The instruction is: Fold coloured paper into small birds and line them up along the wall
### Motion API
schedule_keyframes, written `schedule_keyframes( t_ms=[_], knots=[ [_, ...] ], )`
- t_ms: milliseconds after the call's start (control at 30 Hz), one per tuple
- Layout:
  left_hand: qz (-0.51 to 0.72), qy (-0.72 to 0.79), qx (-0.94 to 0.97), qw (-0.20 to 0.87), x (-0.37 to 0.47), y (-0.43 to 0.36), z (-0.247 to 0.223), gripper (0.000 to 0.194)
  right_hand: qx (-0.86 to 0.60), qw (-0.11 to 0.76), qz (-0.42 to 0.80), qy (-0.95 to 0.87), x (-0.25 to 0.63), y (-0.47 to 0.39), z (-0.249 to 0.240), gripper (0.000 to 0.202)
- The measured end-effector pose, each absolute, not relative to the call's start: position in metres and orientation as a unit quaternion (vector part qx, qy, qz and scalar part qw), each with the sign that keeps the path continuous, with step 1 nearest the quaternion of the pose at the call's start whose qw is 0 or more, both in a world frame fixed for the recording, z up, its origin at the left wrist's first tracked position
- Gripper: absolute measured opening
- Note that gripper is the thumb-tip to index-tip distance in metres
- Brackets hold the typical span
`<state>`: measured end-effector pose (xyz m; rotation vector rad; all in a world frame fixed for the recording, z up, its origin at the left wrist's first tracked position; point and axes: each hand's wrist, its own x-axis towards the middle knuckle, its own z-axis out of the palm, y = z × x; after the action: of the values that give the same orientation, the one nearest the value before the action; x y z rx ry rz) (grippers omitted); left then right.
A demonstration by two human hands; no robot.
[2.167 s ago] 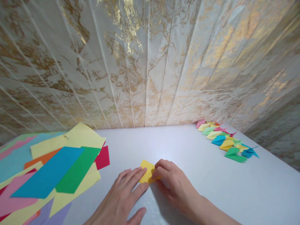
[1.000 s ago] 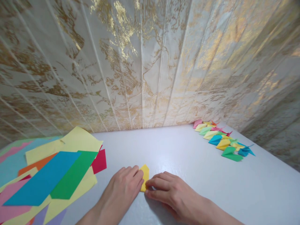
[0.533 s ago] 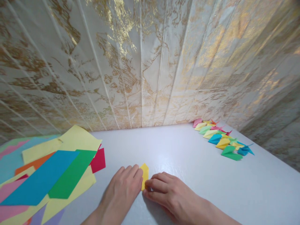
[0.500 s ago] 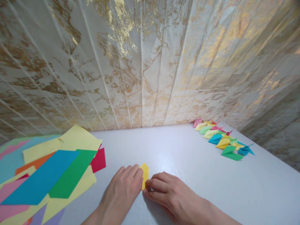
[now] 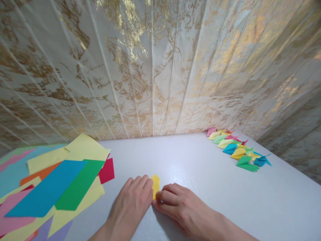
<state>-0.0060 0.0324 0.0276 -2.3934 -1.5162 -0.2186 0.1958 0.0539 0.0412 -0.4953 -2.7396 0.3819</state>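
A small folded yellow paper [image 5: 155,186] with a pointed top lies on the white table [image 5: 160,150], between my two hands. My left hand [image 5: 134,199] is closed, its fingertips pressed on the paper's left side. At the lower right of the paper, my right hand [image 5: 179,204] pinches its edge with thumb and fingers. Both hands cover part of the paper, so its lower end is hidden.
Overlapping coloured sheets, a blue one [image 5: 47,189] and a green one [image 5: 79,187] on top, cover the table's left side. Rows of small folded paper figures [image 5: 247,164] stand at the back right. A gold-patterned curtain [image 5: 152,73] hangs behind the table.
The fingers of my right hand have shifted slightly left at the paper's lower edge, and less of its lower end shows. My left hand stays on it.
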Motion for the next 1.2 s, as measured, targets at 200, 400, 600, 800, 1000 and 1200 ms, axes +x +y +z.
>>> schedule_keyframes(
  t_ms=[200,400,600,800,1000,1200],
  knots=[
    [-0.159,-0.540,-0.826,0.023,-0.017,0.031,0.025,0.023,-0.187,0.142,0.127,-0.964,0.193,0.054,0.041,0.022],
    [-0.226,-0.546,-0.793,-0.147,-0.032,0.023,0.018,0.008,-0.194,0.134,0.133,-0.963,0.192,0.054,0.040,0.021],
    [-0.235,-0.559,-0.781,-0.153,-0.030,0.021,0.017,0.009,-0.203,0.125,0.132,-0.962,0.190,0.052,0.041,0.022],
    [-0.239,-0.559,-0.782,-0.136,-0.026,0.020,0.017,0.014,-0.204,0.100,0.103,-0.968,0.184,0.050,0.039,0.024],
    [-0.248,-0.552,-0.787,-0.118,-0.025,0.019,0.018,0.017,-0.190,0.100,0.110,-0.971,0.194,0.052,0.039,0.026],
    [-0.239,-0.559,-0.784,-0.127,-0.024,0.019,0.016,0.020,-0.167,0.106,0.116,-0.973,0.203,0.053,0.042,0.031]
  ],
)
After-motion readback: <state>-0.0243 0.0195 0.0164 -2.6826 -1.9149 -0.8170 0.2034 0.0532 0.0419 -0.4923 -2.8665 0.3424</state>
